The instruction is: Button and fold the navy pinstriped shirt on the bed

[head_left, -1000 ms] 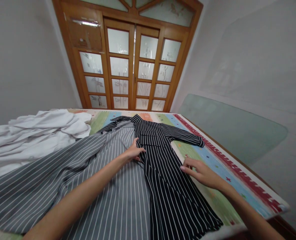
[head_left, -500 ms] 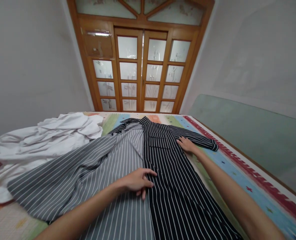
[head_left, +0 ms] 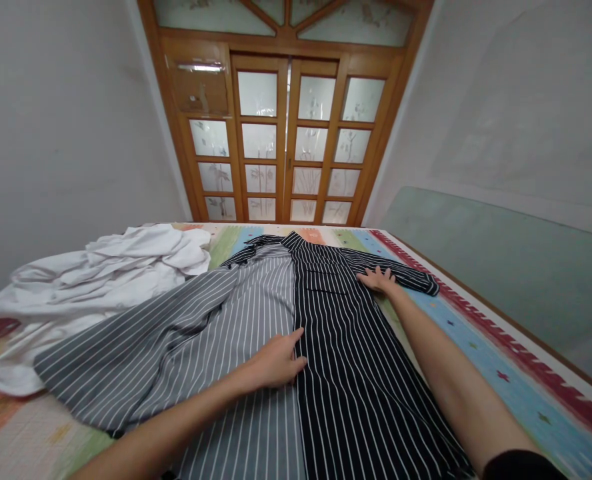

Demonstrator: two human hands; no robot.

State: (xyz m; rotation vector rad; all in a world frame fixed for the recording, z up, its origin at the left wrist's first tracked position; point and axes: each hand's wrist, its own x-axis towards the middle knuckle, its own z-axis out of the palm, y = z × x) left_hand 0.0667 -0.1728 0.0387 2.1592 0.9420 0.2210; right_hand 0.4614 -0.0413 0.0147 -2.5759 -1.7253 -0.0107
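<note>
A black shirt with white stripes (head_left: 356, 373) lies spread out, its front open. The left front panel is folded outward, so its grey striped inner side (head_left: 216, 360) faces up. My left hand (head_left: 279, 360) rests at the edge where the grey inside meets the black panel, index finger and thumb stretched apart, the other fingers curled out of sight beneath. Near the shirt's armpit, below the right sleeve (head_left: 406, 275), my right hand (head_left: 377, 279) lies flat with fingers spread on the side of the black panel.
A crumpled white cloth (head_left: 126, 273) lies to the left, beside the grey panel. Under everything is a patterned, colourful cover (head_left: 496, 363). A pale green board (head_left: 496, 260) runs along the right side, and wooden glazed doors (head_left: 286, 133) stand behind.
The small creases on the black panel near my left hand have smoothed out. My left index finger has drawn back slightly towards the edge. My right hand's fingers have spread wider.
</note>
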